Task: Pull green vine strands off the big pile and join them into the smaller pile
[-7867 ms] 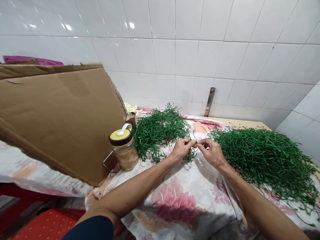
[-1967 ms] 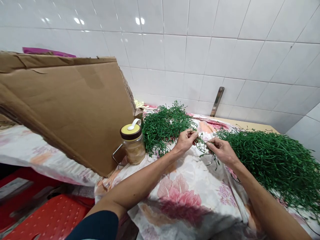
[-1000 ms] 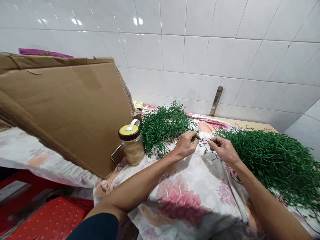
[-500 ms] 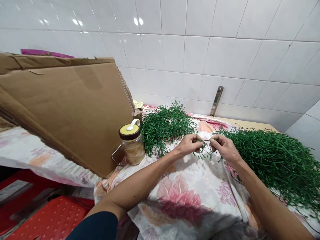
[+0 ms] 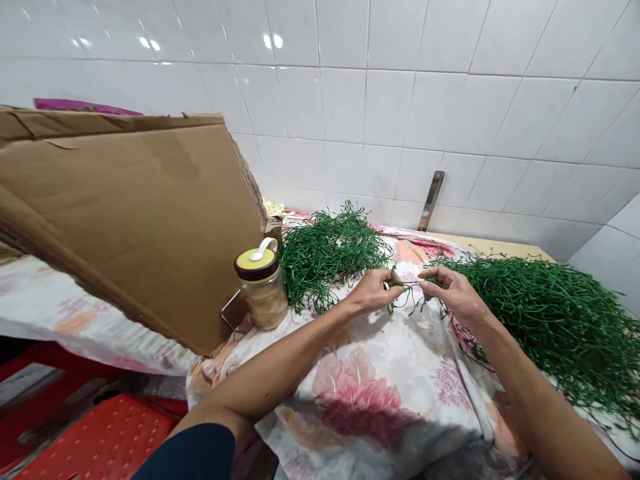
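Between left hand (image 5: 374, 291) and right hand (image 5: 457, 295), thin green strand (image 5: 411, 283) runs sideways, nearly level; both pinch it, neither hand nearer.

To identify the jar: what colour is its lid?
The lid is yellow with a dark brown rim; head view.

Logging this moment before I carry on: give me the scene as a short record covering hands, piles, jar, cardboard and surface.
Left hand: pinching thin green stems
Right hand: pinching too, a strand spanning the gap between the hands
Smaller pile: green, beside the jar
Larger pile: green, to the right of the right hand
Jar: upright, lid on, yellow and brown
Cardboard: left of the jar, slanted
Surface: floral cloth
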`<state>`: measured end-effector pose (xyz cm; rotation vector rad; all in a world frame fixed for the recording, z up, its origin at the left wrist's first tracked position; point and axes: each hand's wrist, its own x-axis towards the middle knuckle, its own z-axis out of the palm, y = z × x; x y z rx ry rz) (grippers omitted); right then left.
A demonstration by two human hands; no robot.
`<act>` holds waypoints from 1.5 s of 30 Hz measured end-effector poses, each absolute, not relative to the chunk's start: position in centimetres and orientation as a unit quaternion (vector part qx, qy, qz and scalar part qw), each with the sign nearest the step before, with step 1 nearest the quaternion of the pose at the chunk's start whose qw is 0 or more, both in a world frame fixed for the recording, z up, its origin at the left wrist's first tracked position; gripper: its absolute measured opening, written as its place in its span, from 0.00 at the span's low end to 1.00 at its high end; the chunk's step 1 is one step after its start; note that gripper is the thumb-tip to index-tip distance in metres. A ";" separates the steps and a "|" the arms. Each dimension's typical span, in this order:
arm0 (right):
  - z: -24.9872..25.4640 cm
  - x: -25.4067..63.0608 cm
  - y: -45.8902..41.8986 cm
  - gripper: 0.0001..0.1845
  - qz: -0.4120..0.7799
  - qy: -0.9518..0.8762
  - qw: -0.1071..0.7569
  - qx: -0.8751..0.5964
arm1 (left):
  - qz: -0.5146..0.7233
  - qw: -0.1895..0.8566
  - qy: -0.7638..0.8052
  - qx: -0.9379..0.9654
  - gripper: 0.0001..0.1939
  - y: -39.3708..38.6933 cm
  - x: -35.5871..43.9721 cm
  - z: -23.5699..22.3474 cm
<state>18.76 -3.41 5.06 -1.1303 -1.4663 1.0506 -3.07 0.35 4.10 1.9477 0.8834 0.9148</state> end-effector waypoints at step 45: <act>5.6 17.7 -4.1 0.21 0.552 -0.533 0.421 -0.484 | 0.384 0.533 0.344 0.670 0.17 1.8 -2.8 3.2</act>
